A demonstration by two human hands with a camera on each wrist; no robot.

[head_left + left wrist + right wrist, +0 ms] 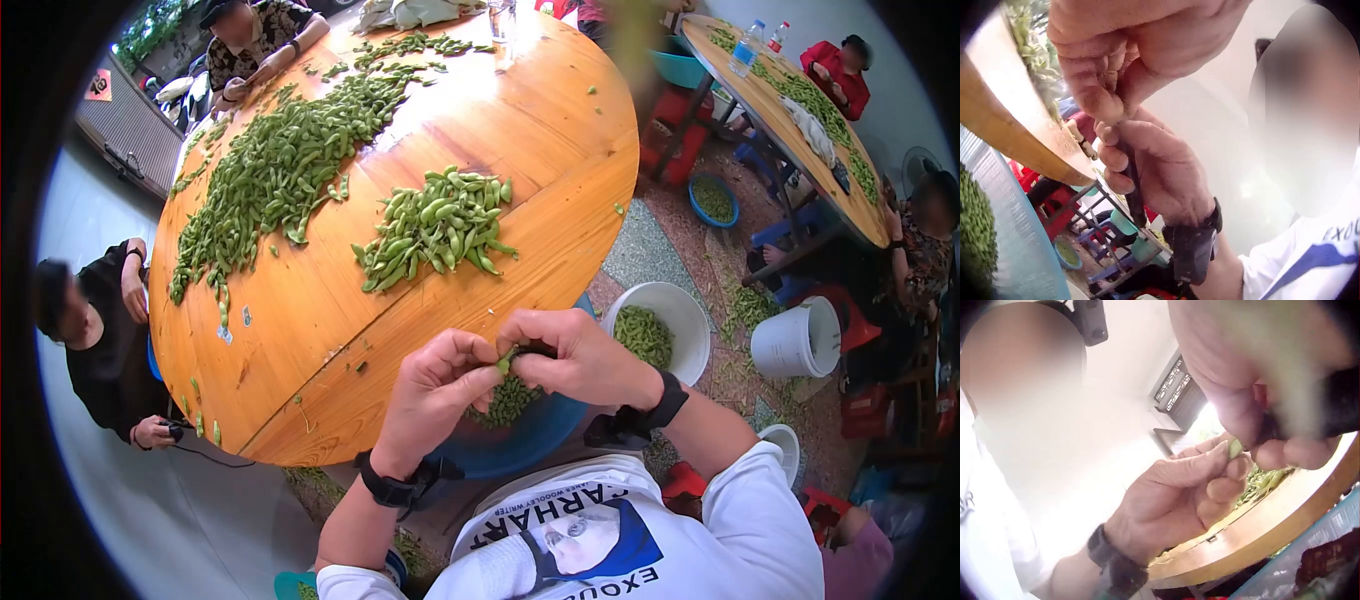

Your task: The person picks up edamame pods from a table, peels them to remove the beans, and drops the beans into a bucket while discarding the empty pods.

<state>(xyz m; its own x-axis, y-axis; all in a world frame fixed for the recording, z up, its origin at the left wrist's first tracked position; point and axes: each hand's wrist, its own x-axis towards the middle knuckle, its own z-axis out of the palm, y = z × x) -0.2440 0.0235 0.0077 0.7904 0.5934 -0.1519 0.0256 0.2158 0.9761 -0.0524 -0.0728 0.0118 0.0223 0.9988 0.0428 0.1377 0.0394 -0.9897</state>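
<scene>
Both hands meet over a blue basin (470, 458) of green shelled beans (507, 402), just off the table's near edge. My left hand (435, 390) pinches a green soybean pod (1235, 448) between thumb and fingers. My right hand (575, 355) curls round a dark slender tool (1132, 181), its fingertips right at the pod's end. What kind of tool it is, I cannot tell. Ahead of the hands, a small pile of soybean pods (435, 230) lies on the round wooden table (540, 130).
A larger heap of pods (280, 150) spreads across the table's far left. A white bucket (690, 330) with green pods or beans stands right of the basin, with another white bucket (795, 340) beyond. People sit round this table and a second table (770, 105).
</scene>
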